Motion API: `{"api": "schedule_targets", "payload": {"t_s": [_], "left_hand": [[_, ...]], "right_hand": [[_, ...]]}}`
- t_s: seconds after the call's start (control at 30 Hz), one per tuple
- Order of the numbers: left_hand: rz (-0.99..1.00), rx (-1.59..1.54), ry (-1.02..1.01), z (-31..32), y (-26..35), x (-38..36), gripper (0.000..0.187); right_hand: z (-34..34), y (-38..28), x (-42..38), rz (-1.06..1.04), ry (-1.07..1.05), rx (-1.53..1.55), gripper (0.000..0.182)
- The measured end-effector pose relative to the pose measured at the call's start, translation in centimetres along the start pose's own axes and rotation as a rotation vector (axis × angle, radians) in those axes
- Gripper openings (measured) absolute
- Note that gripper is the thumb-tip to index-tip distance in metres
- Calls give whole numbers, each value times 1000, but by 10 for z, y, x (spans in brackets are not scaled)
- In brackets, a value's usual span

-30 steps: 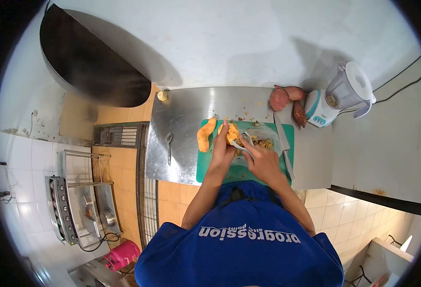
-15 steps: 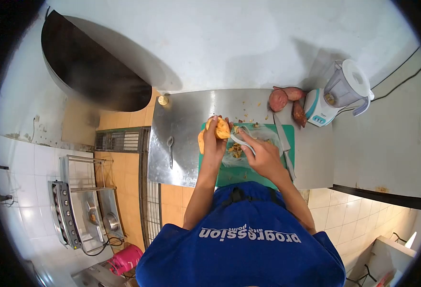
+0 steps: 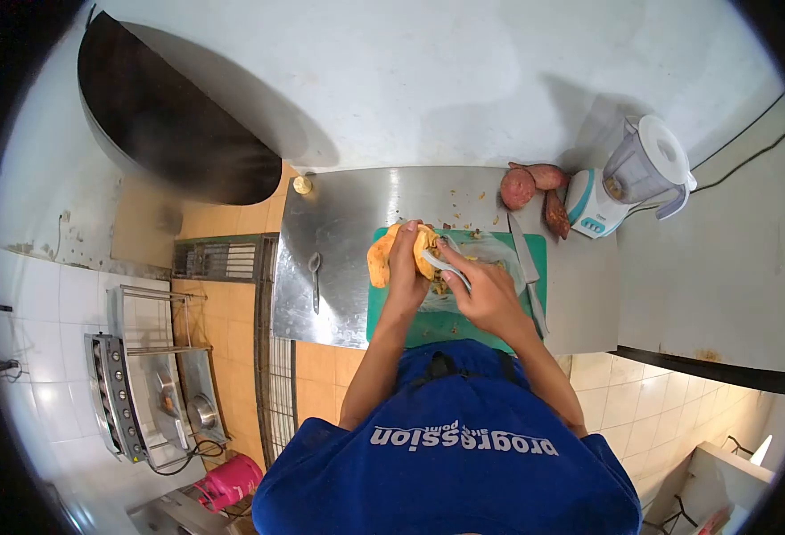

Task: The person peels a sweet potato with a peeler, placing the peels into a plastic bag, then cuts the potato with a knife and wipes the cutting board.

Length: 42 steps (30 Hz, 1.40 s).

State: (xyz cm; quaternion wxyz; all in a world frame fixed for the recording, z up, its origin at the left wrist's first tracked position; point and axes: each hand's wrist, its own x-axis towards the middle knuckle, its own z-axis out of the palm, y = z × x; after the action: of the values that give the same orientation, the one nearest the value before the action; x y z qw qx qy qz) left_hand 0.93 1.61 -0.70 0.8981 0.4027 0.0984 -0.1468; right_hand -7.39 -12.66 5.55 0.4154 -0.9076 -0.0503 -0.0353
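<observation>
My left hand (image 3: 404,272) is wrapped round a peeled orange sweet potato (image 3: 379,260), held above the left edge of a green cutting board (image 3: 428,331). In my right hand (image 3: 490,299) is a peeler (image 3: 451,267) with a pale handle; its head is against the sweet potato's right side. Below the hands, a clear plastic bag (image 3: 509,259) lies on the board with peelings (image 3: 441,287) on it. My right hand partly covers both. A large knife (image 3: 526,254) rests along the board's right edge.
Unpeeled reddish sweet potatoes (image 3: 518,188) lie at the back right beside a white blender (image 3: 593,209). A spoon (image 3: 316,281) is on the steel table (image 3: 348,214) to the left, with a small round yellowish item (image 3: 302,185) at the back corner. Scraps are scattered behind the board.
The sweet potato has been turned in my left hand. My right hand has brought the peeler slightly left and down, onto the sweet potato's side.
</observation>
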Motion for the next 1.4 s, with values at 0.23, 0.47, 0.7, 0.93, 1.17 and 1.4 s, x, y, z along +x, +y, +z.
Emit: {"api": "schedule_targets", "payload": {"t_s": [0.23,0.47,0.7,0.93,1.17,1.4], "left_hand": [[-32,-144,56,3,2,2,27],[-50,-360,106,-15,15,18,33],[11,-382,151,-8,31,22,24],[-33,-156,108,12,15,0,24],[64,-410,176,10,36,26,25],[10,-150,124,22,29,9,24]], "right_hand": [[17,1,-1,18,-16,-129,47],[34,21,-27,-44,8,-224,48],[18,8,-9,-16,24,-115,48],[14,-1,5,-25,1,-90,46],[40,27,-25,21,-198,-236,45],[-5,-10,10,15,21,8,45]]}}
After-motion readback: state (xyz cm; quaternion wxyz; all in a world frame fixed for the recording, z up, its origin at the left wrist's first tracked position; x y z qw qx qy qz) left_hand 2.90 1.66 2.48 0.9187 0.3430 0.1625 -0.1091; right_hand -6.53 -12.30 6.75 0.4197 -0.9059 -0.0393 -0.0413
